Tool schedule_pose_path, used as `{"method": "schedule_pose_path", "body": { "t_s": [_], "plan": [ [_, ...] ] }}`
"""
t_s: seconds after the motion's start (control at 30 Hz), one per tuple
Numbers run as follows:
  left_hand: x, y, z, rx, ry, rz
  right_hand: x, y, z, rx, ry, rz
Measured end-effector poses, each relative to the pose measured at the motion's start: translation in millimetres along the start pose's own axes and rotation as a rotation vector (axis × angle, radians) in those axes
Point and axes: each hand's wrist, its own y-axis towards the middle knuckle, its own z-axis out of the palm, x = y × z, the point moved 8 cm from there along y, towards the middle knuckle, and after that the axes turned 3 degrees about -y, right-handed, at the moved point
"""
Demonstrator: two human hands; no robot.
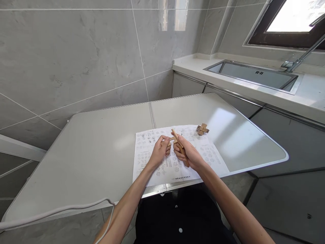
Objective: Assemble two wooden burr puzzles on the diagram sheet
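My left hand point(159, 150) and my right hand point(186, 152) meet above a printed instruction sheet point(210, 157) on a white folding table point(101, 149). The right hand grips a long wooden puzzle stick point(175, 134) that slants up to the left. The left hand pinches a small wooden piece point(172, 139) against that stick. An assembled wooden cross-shaped puzzle point(202, 128) lies on the sheet's far right corner, apart from both hands.
A grey tiled wall stands behind the table. A steel sink point(251, 75) with a tap point(301, 57) sits in the white counter at the right, under a window. A white cable point(50, 213) runs along the table's near left edge.
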Motion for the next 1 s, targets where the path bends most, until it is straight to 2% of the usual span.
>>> {"method": "schedule_pose_path", "body": {
  "t_s": [0.1,0.27,0.43,0.63,1.0],
  "plan": [
    [-0.9,-1.0,0.2,0.003,-0.028,-0.014,6.4,-3.0,-4.0,-0.063,0.053,-0.089],
    [6.4,-2.7,6.8,0.101,-0.031,-0.088,18.4,-4.8,-19.4,-0.151,0.088,-0.206],
    [9.3,-1.4,8.4,0.113,-0.010,-0.054,7.4,-2.3,-23.8,-0.122,0.082,-0.132],
    [8.1,-1.2,10.3,0.110,0.064,0.020,-10.4,-6.3,-4.8,-0.057,0.082,-0.054],
    [2.8,-3.6,14.1,0.141,0.095,0.073,-7.1,-15.4,-3.4,-0.039,0.071,-0.092]
  ]
}}
